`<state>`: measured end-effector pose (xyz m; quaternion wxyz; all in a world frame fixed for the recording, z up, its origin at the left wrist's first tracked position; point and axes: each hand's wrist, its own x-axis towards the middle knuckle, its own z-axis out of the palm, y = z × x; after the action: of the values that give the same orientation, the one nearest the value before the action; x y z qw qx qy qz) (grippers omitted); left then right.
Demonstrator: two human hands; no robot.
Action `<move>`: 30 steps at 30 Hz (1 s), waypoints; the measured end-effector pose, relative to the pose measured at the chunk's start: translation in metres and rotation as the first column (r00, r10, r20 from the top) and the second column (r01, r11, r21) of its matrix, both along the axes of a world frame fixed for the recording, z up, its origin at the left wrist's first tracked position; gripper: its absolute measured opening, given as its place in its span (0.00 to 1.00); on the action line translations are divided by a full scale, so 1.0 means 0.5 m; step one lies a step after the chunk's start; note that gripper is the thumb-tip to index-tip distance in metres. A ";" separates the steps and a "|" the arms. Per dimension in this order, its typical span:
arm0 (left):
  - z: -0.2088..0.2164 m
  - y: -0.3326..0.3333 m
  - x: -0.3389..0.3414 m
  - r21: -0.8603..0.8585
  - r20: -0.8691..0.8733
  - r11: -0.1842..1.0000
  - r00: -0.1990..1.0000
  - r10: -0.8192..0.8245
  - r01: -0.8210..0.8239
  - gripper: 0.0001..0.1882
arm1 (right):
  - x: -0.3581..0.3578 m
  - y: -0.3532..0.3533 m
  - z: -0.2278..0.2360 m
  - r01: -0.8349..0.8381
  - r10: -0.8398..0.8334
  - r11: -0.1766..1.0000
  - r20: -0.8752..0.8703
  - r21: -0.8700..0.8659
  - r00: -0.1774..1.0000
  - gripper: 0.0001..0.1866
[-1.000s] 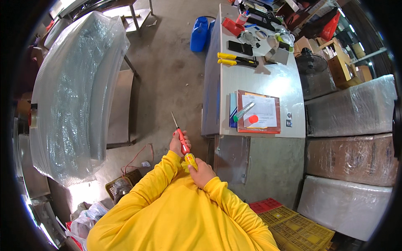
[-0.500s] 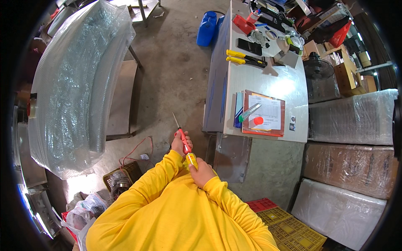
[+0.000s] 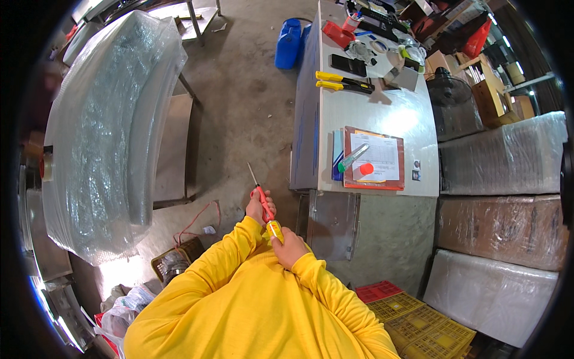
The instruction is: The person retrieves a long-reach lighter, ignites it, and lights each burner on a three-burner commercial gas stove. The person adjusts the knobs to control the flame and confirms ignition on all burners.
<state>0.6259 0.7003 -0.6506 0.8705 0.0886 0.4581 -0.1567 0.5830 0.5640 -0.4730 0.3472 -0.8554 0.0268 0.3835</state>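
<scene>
- Red and slim, what I take for a lighter (image 3: 263, 202) sits in my left hand (image 3: 255, 209), its thin metal shaft pointing up and a little left, away from me.
- My left fingers are clamped round its handle, with the thumb side toward the left.
- Yellow and short, the can (image 3: 274, 230) is in my right hand (image 3: 292, 248), clamped with the thumb laid along it; the fingers underneath are hidden from me.
- Both things are in front of my chest, above the floor (image 3: 239, 102) and left of the counter (image 3: 376, 110), well apart from it.
- Can and lighter line up end to end, the can's top at the lighter's lower end. Whether one is seated in the other I cannot tell.
- The step in hand, as I judge it, is the joining of these two ends.
- The next move, I think, calls for a firm left grip and a straight push from the right, with the two in line; a tilt could let the ends slip.
- The cutters (image 3: 345, 82), phone (image 3: 348, 65) and folder (image 3: 399, 155) lie on the counter, out of both hands.
</scene>
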 end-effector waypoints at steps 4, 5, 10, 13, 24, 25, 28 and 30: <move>0.002 -0.001 -0.004 0.007 -0.002 1.000 1.000 0.006 -0.006 0.23 | -0.005 -0.002 -0.004 0.001 -0.001 1.000 0.010 0.010 1.000 0.20; 0.006 0.000 -0.004 0.021 0.001 1.000 1.000 -0.001 0.001 0.23 | -0.006 -0.003 -0.005 0.006 -0.006 1.000 0.013 0.014 1.000 0.20; 0.097 0.022 0.042 0.157 0.064 0.987 0.998 0.014 -0.024 0.23 | -0.001 -0.002 0.011 0.075 -0.084 0.986 0.055 0.151 0.995 0.19; 0.225 0.037 0.115 0.341 0.295 0.940 0.951 -0.092 -0.015 0.25 | 0.007 -0.006 0.045 0.084 -0.199 0.929 0.296 0.361 0.934 0.23; 0.739 0.112 0.220 0.440 0.890 0.802 0.313 -0.332 -0.403 0.38 | -0.003 -0.033 0.130 -0.053 -0.464 0.662 0.464 0.748 0.754 0.27; 0.761 0.108 0.215 0.438 0.895 0.796 0.289 -0.340 -0.419 0.39 | -0.003 -0.034 0.131 -0.070 -0.475 0.645 0.471 0.761 0.743 0.27; 0.800 0.092 0.201 0.431 0.902 0.781 0.231 -0.364 -0.452 0.39 | 0.000 -0.035 0.132 -0.165 -0.483 0.650 0.571 0.742 0.664 0.29; 0.812 0.085 0.192 0.460 0.888 0.758 0.229 -0.399 -0.463 0.39 | 0.001 -0.038 0.135 -0.222 -0.464 0.704 0.674 0.674 0.575 0.29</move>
<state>0.7218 0.7426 -0.2445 0.8689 0.4512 -0.1618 0.1238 0.5834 0.5452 -0.4053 0.6425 -0.7285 -0.2168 -0.0972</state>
